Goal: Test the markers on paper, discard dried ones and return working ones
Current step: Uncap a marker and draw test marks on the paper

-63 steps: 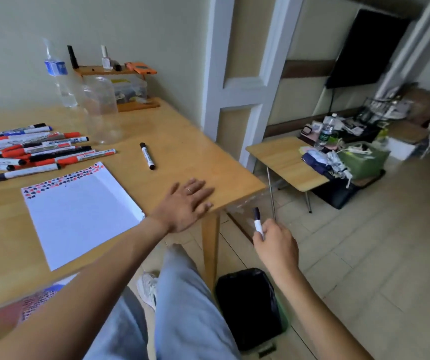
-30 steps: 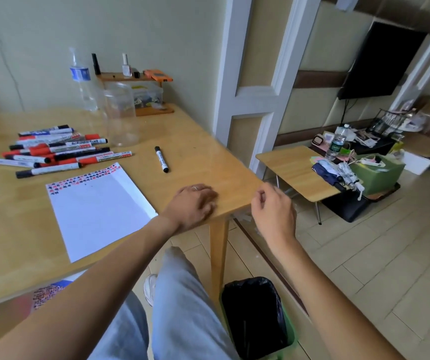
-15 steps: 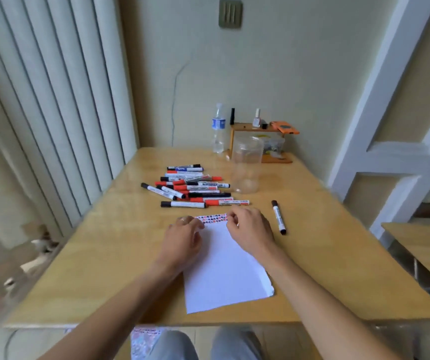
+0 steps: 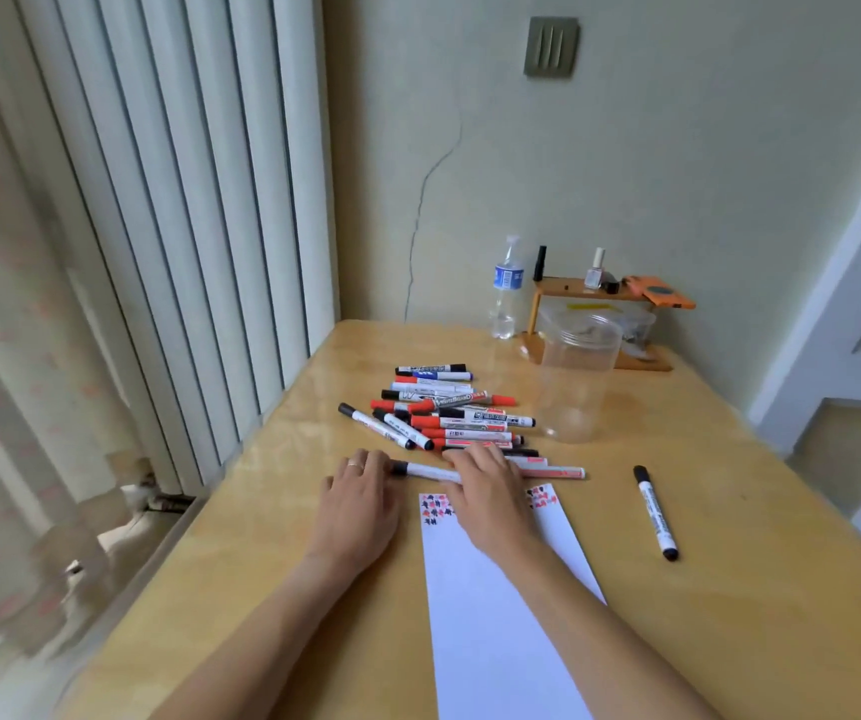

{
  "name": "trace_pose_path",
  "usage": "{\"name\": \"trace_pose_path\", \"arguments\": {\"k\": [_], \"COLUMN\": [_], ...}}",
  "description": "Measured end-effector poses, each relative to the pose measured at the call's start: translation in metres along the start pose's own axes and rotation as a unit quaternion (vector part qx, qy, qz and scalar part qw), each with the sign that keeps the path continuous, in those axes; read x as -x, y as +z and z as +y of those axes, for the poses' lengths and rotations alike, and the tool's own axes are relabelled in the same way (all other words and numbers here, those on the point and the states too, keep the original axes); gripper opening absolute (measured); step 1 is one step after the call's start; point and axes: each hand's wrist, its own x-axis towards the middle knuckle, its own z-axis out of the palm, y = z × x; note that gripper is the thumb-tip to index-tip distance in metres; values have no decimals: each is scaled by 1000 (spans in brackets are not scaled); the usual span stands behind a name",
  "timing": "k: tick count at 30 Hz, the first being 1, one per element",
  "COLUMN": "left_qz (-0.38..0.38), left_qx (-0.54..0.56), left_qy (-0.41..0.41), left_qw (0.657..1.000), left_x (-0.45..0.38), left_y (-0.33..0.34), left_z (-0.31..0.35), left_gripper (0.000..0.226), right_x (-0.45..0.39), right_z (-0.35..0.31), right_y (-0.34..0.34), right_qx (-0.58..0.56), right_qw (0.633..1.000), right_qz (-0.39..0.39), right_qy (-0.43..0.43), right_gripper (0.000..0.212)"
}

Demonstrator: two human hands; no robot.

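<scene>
Wooden table (image 4: 729,641) against a pale wall, vertical blinds (image 4: 184,226) at left. Clear plastic jar (image 4: 576,376) upright just right of the marker pile (image 4: 449,407), apart from it; water bottle (image 4: 506,288) and small wooden shelf (image 4: 600,324) behind, near the wall. Single black-capped marker (image 4: 655,511) alone on the table, well right of the paper (image 4: 496,615), long axis running near-to-far, one black end toward the far edge. Paper flat before the body, red and dark test marks along its far edge, partly covered by the right wrist; near edge cut off by the frame. Pile markers mostly parallel, long axes left-to-right, two angled diagonally at the left side. White marker (image 4: 426,472) at the near edge of the pile, long axis left-to-right, black cap pointing left. Right hand (image 4: 491,496) over its barrel, fingers curled on it; contact underneath hidden. Left hand (image 4: 358,498) palm-down on the table, fingers relaxed, fingertips just beside the black cap; actual contact with the cap impossible to confirm. Red-ended marker (image 4: 558,472) extending rightward from beneath the right hand. Shelf contents too small to identify fully.
</scene>
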Motion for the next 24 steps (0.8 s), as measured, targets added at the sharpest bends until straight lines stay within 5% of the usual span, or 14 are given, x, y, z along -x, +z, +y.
{"name": "trace_pose_path", "arguments": {"k": [4,10,15,24], "left_qz": [12,23,-7,-85], "left_qx": [20,78,147,211], "left_qy": [31,83,141,83], "left_qw": [999,993,979,970], "left_x": [-1,-1,6,3], "left_y": [6,1,-7,-11], "left_z": [-10,-5,-2,-5], "left_gripper": [55,13,12,25], "right_x": [3,6,10,13], "right_z": [4,-4,-19,-22], "right_y": [1,-11,-15,-15], "right_qx": [-6,34,29,11], "right_qw": [998,989,983,987], "right_qz": [46,101,63,25], "right_qy": [-49,-99,-169,-156], "right_gripper": [10,11,17,28]}}
